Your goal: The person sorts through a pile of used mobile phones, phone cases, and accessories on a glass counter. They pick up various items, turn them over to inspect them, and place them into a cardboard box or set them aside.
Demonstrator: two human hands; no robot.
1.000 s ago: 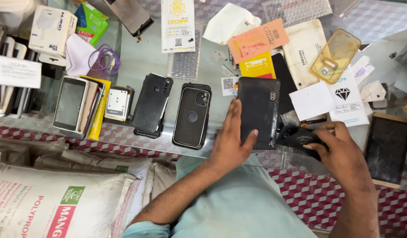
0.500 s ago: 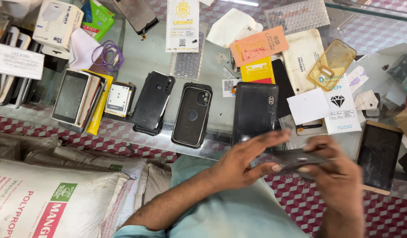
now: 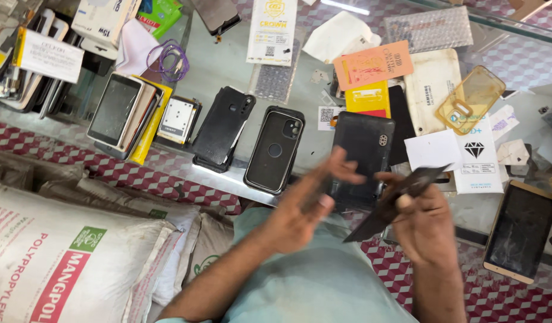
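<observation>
Hands meet at lower centre of the frame, above a glass counter crowded with phone parts. Largest in view, a white woven sack with red and green print fills the lower left, lying against the counter's near edge, beside the person's pale green shirt at bottom centre. Both forearms rise from the bottom edge and angle inward.

The right hand, right of centre, is clamped on a thin dark panel, thumb on top and fingers curled beneath; the panel tilts, its upper end toward the upper right, its lower corner pointing down-left over the counter's front edge. The left hand, motion-blurred, sits just left of the panel with fingers loosely spread and holding nothing, fingertips near a black tablet-like case that lies flat behind them.

Left of that case, two black phone cases lie side by side near the front edge. A gold-framed phone lies at lower right, well apart from the right hand. Open room is scarce: bare glass shows mainly at upper centre, between a purple cable coil and a white card. A clear yellow case rests at upper right.
</observation>
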